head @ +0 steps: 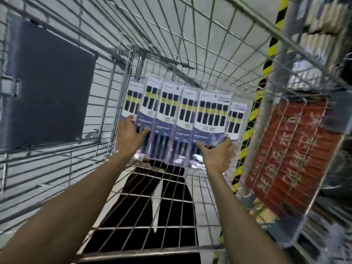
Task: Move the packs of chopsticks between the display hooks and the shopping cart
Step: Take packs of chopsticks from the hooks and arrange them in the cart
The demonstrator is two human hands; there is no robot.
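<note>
A dark flat panel [47, 82] hangs on the left wire wall of the shopping cart [57, 164]. Between that wall and the left forearm there is open room down the cart's length, and the wire floor on the near side of the packs is bare

The left hand [129, 138] reaches to the far left corner of the cart with its back to the camera. Its fingers [143, 131] are spread and straight, lying against the lower part of the leftmost packs and gripping nothing

The packs of chopsticks [171, 115] stand upright in a row of about six against the far end wall, edges overlapping, their bottoms at the far edge of the floor. The rightmost one sits a little behind the others

The right hand [217, 155] is at the lower right corner of the row, palm turned up, fingers loosely curved and open. Blur hides whether the tips touch the pack above them

On the right wall a red sign [289, 159] hangs tilted, close to the right wrist, and a yellow-and-black striped post [270, 48] rises beyond the far right corner
</note>
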